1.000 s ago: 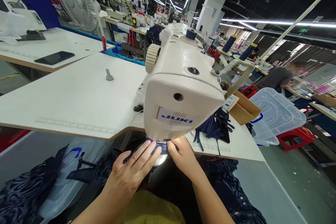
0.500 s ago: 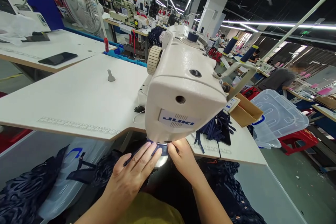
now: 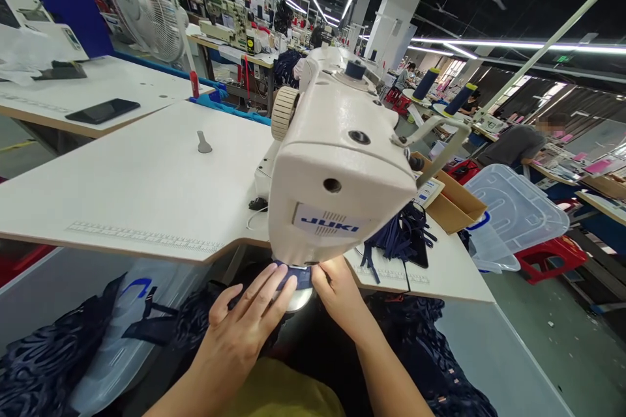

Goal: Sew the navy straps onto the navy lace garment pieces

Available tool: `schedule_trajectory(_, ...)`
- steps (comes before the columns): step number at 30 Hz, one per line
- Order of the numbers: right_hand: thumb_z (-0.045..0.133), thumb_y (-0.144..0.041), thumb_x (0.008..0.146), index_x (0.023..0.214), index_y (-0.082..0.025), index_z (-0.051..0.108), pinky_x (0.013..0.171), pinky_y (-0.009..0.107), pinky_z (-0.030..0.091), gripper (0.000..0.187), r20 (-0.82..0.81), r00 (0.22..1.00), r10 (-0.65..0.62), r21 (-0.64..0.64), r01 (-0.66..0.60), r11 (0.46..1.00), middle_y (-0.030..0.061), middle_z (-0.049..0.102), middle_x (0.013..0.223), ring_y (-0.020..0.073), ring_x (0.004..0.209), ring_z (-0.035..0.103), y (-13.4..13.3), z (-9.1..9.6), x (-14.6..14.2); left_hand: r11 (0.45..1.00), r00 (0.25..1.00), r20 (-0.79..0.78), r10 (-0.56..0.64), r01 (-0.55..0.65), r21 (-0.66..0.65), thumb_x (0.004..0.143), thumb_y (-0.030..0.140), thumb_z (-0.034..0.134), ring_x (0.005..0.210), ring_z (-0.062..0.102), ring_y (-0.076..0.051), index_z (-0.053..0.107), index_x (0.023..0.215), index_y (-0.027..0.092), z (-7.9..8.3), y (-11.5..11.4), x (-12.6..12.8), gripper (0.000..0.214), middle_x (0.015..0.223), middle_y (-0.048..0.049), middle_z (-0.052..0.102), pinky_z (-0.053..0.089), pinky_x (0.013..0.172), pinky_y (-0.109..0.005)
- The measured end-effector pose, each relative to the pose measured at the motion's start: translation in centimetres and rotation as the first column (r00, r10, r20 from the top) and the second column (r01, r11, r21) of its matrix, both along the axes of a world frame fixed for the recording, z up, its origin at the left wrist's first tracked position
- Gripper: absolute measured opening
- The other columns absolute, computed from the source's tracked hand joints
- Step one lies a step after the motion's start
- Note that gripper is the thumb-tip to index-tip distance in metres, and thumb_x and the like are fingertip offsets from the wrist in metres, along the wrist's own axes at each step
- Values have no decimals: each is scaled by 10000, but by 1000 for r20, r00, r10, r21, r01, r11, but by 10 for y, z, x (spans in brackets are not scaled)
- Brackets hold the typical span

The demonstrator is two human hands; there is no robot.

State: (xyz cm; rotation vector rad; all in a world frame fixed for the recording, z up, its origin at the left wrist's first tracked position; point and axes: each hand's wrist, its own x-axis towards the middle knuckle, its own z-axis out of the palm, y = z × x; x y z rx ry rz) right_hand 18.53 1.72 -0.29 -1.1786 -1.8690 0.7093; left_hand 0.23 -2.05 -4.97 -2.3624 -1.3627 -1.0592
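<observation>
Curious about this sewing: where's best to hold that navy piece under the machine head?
Probably the navy piece at its near edge, from the sewer's side: the machine head overhangs the rest. It lies flat, so fingertips pressed down either side, where the left hand and right hand rest, beat pinching.

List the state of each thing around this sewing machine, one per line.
Left hand: flat, fingers spread on navy strip.
Right hand: fingertips at strip, grip hidden.
Navy strip: lying under sewing machine head.
Phone: flat, screen dark.
Cardboard box: open.
Clear bin: tilted.
Thread cones: upright.
</observation>
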Motion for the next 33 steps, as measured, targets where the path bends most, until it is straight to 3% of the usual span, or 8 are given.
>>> schedule_trajectory(11, 379, -115, 921, 1015, -224, 579, 1000, 377, 398, 247, -17, 999, -27, 40, 28, 999, 70, 537, 1152, 199, 1123, 490, -3, -6, 2, 999, 1000, -8, -27, 26, -24, 972, 178, 269, 1150, 578, -174, 480, 1341, 304, 1, 1, 0, 443, 1318, -49, 592, 250, 1006, -371)
schedule_trajectory(15, 438, -121, 887, 1068, -204, 512, 895, 345, 446, 212, -62, 989, -132, 41, 135, 990, 71, 520, 1090, 177, 951, 526, -7, -12, 1, 998, 999, -9, -44, 44, -37, 981, 204, 267, 1162, 567, -191, 473, 1345, 317, 1, 0, 2, 433, 1327, -42, 584, 291, 960, -375)
schedule_trajectory(20, 459, -196, 899, 973, -200, 487, 794, 306, 455, 79, -95, 976, -194, -105, 184, 977, 37, 525, 940, 167, 862, 539, -9, -16, -1, 998, 998, -34, -53, 53, -15, 982, 217, 257, 1164, 559, -206, 450, 1367, 300, 3, 2, 8, 439, 1316, -52, 592, 307, 948, -378)
schedule_trajectory(24, 473, -308, 925, 1020, -207, 458, 710, 277, 447, 139, -45, 982, -186, -251, 169, 953, -19, 523, 799, 147, 748, 547, -15, -5, 3, 998, 997, -47, -66, 67, 20, 953, 169, 343, 1149, 559, -199, 508, 1315, 283, 5, -1, 7, 414, 1284, -48, 612, 276, 1016, -379)
schedule_trajectory(27, 535, -394, 908, 930, -224, 516, 634, 249, 419, 172, 106, 985, -133, -285, 158, 945, -44, 543, 729, 134, 673, 545, -30, 10, 10, 979, 979, -7, -203, 203, 10, 898, 95, 435, 1160, 538, -177, 490, 1316, 230, 8, -11, -3, 443, 1261, -69, 610, 281, 1059, -349)
schedule_trajectory(30, 540, -400, 918, 741, -226, 579, 629, 236, 420, 251, 169, 972, 163, -186, -131, 974, -34, 616, 713, 133, 690, 578, -56, 24, 15, 868, 884, 125, -450, 466, -170, 905, 219, 481, 1257, 451, -206, 327, 1398, 133, 14, -22, -10, 523, 1339, -145, 511, 365, 1037, -314)
schedule_trajectory(32, 564, -430, 901, 700, -239, 625, 621, 225, 442, 283, 125, 939, 320, -68, -314, 947, -22, 646, 685, 134, 680, 601, -75, 33, 16, 689, 780, 256, -570, 624, -369, 918, 507, 412, 1192, 493, -230, 356, 1360, 132, 21, -24, -8, 582, 1306, -162, 513, 434, 964, -312)
schedule_trajectory(33, 559, -460, 897, 687, -244, 640, 580, 215, 444, 312, 89, 948, 307, -38, -305, 952, -15, 646, 646, 127, 632, 600, -84, 37, 18, 579, 732, 316, -603, 675, -457, 878, 653, 347, 1083, 545, -229, 452, 1274, 159, 25, -23, -5, 642, 1217, -144, 561, 464, 900, -310)
